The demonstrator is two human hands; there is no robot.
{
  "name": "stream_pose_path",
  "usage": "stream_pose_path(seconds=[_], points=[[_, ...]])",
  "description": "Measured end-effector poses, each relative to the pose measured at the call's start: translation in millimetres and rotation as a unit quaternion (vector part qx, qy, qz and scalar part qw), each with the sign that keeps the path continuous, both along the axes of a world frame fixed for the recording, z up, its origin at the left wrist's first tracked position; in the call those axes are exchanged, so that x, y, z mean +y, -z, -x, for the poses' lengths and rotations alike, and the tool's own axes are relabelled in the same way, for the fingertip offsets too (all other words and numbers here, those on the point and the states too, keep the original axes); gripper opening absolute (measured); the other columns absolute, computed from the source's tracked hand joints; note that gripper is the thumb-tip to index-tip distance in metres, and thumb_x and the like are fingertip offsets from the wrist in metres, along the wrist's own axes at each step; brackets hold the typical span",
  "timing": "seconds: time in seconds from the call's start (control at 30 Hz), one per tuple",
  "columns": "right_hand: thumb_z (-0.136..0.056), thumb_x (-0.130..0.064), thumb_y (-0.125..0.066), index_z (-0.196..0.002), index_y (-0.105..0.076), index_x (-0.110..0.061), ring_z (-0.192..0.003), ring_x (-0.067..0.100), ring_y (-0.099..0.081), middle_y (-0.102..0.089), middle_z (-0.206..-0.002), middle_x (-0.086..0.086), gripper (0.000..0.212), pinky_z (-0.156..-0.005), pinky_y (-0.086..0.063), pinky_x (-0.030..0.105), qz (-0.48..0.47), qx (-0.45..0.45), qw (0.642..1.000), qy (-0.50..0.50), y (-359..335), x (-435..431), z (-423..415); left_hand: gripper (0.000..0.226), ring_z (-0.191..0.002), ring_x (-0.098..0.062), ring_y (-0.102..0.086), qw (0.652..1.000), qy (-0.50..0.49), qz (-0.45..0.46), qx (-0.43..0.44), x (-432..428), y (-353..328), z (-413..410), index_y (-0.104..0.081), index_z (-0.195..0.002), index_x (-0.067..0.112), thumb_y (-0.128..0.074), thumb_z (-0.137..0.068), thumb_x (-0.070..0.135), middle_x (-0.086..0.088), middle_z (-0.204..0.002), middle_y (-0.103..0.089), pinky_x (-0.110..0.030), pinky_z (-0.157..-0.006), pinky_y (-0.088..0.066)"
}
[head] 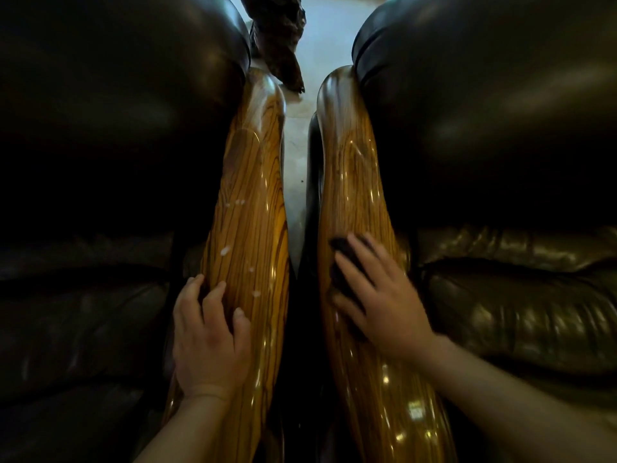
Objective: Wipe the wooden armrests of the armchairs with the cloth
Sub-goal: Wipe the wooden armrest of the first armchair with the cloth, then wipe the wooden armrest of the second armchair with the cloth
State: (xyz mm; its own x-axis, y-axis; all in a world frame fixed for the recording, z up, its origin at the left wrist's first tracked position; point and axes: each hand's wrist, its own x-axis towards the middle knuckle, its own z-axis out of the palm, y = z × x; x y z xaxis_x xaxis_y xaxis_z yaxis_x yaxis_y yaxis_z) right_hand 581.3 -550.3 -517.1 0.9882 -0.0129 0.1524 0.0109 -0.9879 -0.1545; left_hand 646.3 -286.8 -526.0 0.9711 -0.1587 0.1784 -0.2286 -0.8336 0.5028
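Two glossy wooden armrests run side by side away from the camera, the left armrest (247, 228) and the right armrest (354, 195), parted by a narrow gap showing pale floor (293, 182). Dark leather cushions (500, 128) press against each outer edge. The right hand (380, 295) lies flat, fingers spread, pressing a dark cloth (344, 262) on the right armrest. The left hand (210, 335) rests open on the left armrest's outer edge, holding nothing; pale droplets (225, 251) dot the wood ahead.
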Motion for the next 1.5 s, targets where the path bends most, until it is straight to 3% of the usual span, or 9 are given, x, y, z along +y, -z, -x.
stream_pose_path(seconds=[0.17,0.33,0.43,0.73,0.9,1.03,1.17,1.37,1.5], points=[[-0.098,-0.049,-0.053,-0.155,-0.028,-0.025,-0.150,0.035,-0.019,-0.019,-0.165,0.008,0.067,-0.115,-0.029,0.056,-0.013,0.018,0.995,-0.098,21,-5,100,0.045,-0.132,-0.036,-0.039,1.000,0.003,0.002,0.002,-1,-1,0,-0.048,-0.126,0.012,-0.042,-0.089,0.036,-0.014,-0.144,-0.035,-0.057,-0.083,-0.052],[-0.100,-0.055,-0.039,-0.154,-0.029,-0.019,-0.152,0.026,-0.009,-0.016,-0.165,0.007,0.065,-0.119,-0.024,0.049,-0.093,-0.017,0.978,0.188,-3,-1,22,0.044,-0.132,-0.036,-0.038,1.000,0.003,0.010,0.001,0,-3,2,-0.049,-0.127,0.009,-0.045,-0.090,0.033,-0.015,-0.143,-0.036,-0.058,-0.087,-0.050],[-0.101,-0.057,-0.035,-0.153,-0.030,-0.017,-0.152,0.029,-0.011,-0.020,-0.163,0.009,0.066,-0.119,-0.024,0.052,-0.097,-0.015,0.969,0.226,-14,4,-24,0.042,-0.133,-0.035,-0.038,1.000,0.006,0.021,-0.002,-1,-6,4,-0.048,-0.127,0.011,-0.046,-0.090,0.033,-0.014,-0.143,-0.035,-0.055,-0.089,-0.049],[-0.102,-0.041,-0.045,-0.152,-0.032,-0.015,-0.152,0.033,-0.009,-0.012,-0.166,0.008,0.058,-0.118,-0.025,0.053,-0.008,-0.035,0.999,0.021,25,42,79,0.044,-0.141,-0.031,-0.032,0.998,0.015,0.055,0.025,3,-8,7,-0.046,-0.134,0.011,-0.042,-0.097,0.034,-0.012,-0.151,-0.032,-0.055,-0.106,-0.041],[-0.096,-0.030,-0.056,-0.135,-0.058,-0.010,-0.134,0.041,-0.040,-0.043,-0.151,0.015,0.044,-0.110,-0.037,0.052,0.014,-0.072,0.994,-0.083,4,22,62,0.065,-0.152,-0.021,-0.004,0.992,0.115,-0.038,0.038,33,3,11,-0.023,-0.153,0.017,-0.027,-0.097,0.051,-0.004,-0.165,-0.007,-0.045,-0.120,-0.018],[-0.092,-0.020,-0.059,-0.134,-0.059,-0.010,-0.116,0.029,-0.054,-0.060,-0.131,0.010,0.043,-0.097,-0.047,0.043,-0.130,-0.132,0.981,0.064,-22,54,21,0.067,-0.153,-0.020,-0.002,0.983,0.161,-0.092,-0.003,49,14,21,-0.020,-0.155,0.013,-0.032,-0.098,0.047,-0.008,-0.165,-0.009,-0.043,-0.122,-0.011],[-0.098,-0.030,-0.052,-0.136,-0.052,-0.028,-0.119,0.004,-0.054,-0.057,-0.129,-0.011,0.039,-0.099,-0.050,0.038,-0.430,-0.156,0.871,0.177,-30,129,-15,0.061,-0.152,-0.022,-0.010,0.982,0.165,-0.086,-0.022,50,15,21,-0.030,-0.150,0.012,-0.037,-0.097,0.041,-0.011,-0.162,-0.020,-0.041,-0.121,-0.014],[-0.095,-0.033,-0.056,-0.144,-0.046,-0.026,-0.147,0.018,-0.021,-0.030,-0.158,-0.003,0.051,-0.118,-0.027,0.043,-0.302,-0.104,0.937,0.141,0,182,-24,0.053,-0.147,-0.024,-0.021,0.982,0.166,-0.068,-0.062,51,18,22,-0.042,-0.139,0.010,-0.042,-0.091,0.032,-0.012,-0.152,-0.030,-0.044,-0.116,-0.023],[-0.097,-0.036,-0.057,-0.146,-0.044,-0.022,-0.142,0.016,-0.031,-0.037,-0.153,0.000,0.053,-0.114,-0.036,0.041,-0.375,-0.134,0.871,0.286,1,174,-55,0.051,-0.146,-0.025,-0.029,0.982,0.168,-0.058,-0.068,50,17,19,-0.045,-0.139,0.009,-0.045,-0.093,0.029,-0.015,-0.150,-0.040,-0.044,-0.117,-0.029]])
